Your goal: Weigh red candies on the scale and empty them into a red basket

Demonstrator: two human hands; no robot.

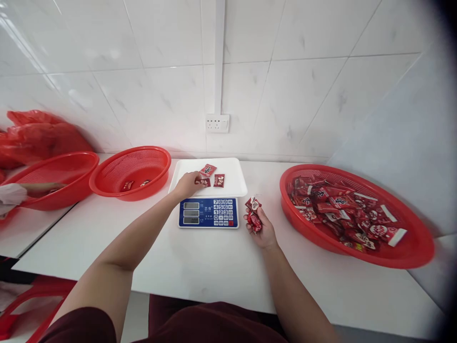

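My left hand (188, 186) reaches over the white tray (233, 186) of a digital scale, its fingertips closed on the edge of a small red snack packet (204, 182). Two more snack packets, one flat red (207, 170) and one dark red (219, 180), lie on the tray beside it. In front is the scale's blue keypad panel (209, 213) with its displays. To the right of the panel, my right hand (264, 228) is closed around several red snack packets (254, 220), held just above the table.
A large red basket (303, 224) full of red snack packets stands at the right. At the left, a red basket (103, 183) contains a few packets. Farther left, a co-worker's hand (46, 188) reaches into another red basket (85, 166). Red plastic bags (43, 136) lie behind it.
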